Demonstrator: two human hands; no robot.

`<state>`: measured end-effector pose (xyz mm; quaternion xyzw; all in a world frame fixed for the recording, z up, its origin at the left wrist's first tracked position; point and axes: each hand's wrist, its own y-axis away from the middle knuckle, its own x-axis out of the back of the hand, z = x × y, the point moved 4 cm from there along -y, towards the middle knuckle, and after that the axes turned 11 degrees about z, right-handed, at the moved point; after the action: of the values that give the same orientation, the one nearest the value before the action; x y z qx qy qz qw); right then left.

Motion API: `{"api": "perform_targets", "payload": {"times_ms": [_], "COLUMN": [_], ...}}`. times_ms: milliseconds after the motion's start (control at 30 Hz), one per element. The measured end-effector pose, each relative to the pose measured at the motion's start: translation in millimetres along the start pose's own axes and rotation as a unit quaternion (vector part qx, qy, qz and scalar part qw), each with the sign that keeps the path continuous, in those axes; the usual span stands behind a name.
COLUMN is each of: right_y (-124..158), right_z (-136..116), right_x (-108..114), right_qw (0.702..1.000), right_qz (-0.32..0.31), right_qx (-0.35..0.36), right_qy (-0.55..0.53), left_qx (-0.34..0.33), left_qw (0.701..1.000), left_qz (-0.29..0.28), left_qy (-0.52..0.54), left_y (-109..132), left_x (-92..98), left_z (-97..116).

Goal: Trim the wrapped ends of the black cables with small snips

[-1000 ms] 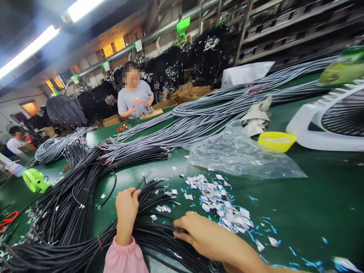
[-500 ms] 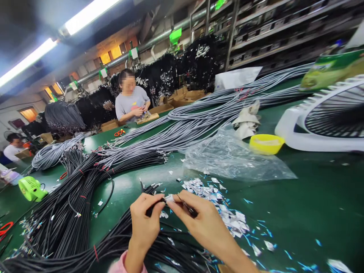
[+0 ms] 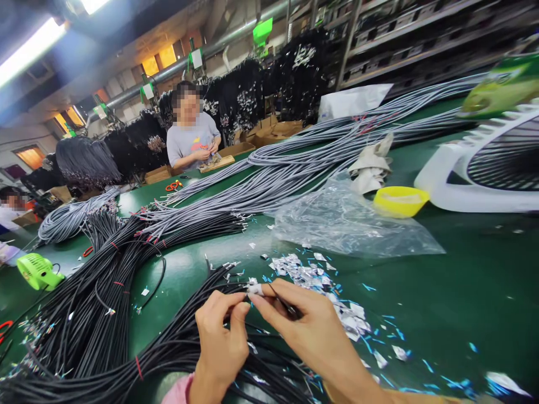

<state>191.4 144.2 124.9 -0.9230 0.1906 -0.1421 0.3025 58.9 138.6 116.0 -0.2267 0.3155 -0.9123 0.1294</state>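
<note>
My left hand (image 3: 223, 342) is closed, with thumb and forefinger pinched on the tip of a black cable (image 3: 247, 298). Right beside it, my right hand (image 3: 305, 325) is closed around a slim dark tool (image 3: 291, 310); its exact kind is hidden by the fingers. A white wrap (image 3: 255, 289) covers the right forefinger's tip, close to the cable end. Under and behind both hands runs a bundle of black cables (image 3: 177, 342), tied with a red band. White and silvery foil scraps (image 3: 301, 272) and blue bits lie just beyond the right hand.
Grey cables (image 3: 269, 182) stretch across the green table (image 3: 471, 286). Clear plastic (image 3: 357, 227), a yellow bowl (image 3: 400, 201) and a white fan (image 3: 446, 179) are at right. A small green fan (image 3: 37, 270) stands left. Across the table, a person (image 3: 193, 134) handles small parts.
The view has shifted slightly, so the background sits a little higher and more to the left. My hands stay together at the cable end, with the left fingertips slightly lower.
</note>
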Motion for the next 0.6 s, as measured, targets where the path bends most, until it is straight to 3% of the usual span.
{"api": "perform_targets", "payload": {"times_ms": [333,467,600], "right_y": [1,1,1], "right_z": [0,1,3], "right_x": [0,0,0], "right_qw": [0.999,0.999,0.998], "right_qz": [-0.025,-0.022,-0.034], "right_qx": [-0.044,-0.013,-0.001], "right_qy": [0.007,0.022,0.047], "left_qx": [0.062,0.134,0.229], "left_qw": [0.998,0.990,0.967], "left_qz": [0.007,-0.020,0.008], "left_qy": [0.019,0.044,0.108], "left_y": [2,1,-4], "left_x": [-1.2,-2.5,0.3], "left_z": [-4,-7,-10]}}
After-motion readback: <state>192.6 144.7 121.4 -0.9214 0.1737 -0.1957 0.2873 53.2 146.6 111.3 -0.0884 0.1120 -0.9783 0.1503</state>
